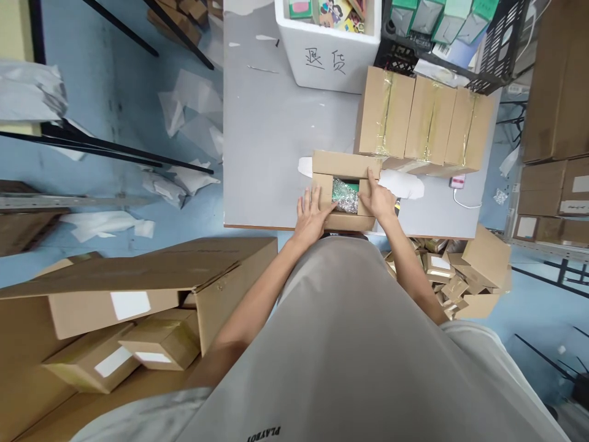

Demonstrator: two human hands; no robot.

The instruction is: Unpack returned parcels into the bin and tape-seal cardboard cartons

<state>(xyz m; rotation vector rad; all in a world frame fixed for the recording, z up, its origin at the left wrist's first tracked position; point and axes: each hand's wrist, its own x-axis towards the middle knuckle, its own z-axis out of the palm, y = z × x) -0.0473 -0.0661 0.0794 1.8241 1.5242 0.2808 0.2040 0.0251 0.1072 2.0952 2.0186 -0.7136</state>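
At twelve o'clock, tabletop (276,138): open cardboard carton (345,163), bubble wrap (345,196) inside; I judge it light, springy, best held by both ends. Touching it: left hand (311,219) spread at nine, right hand (380,200) half-open at three, neither gripping.

Blue floor (129,92), grey table (267,141).
White paper scraps (196,104) lie on the floor left of the table; black bars (178,34) cross the left side; a rack (550,247) stands right, in soft light.
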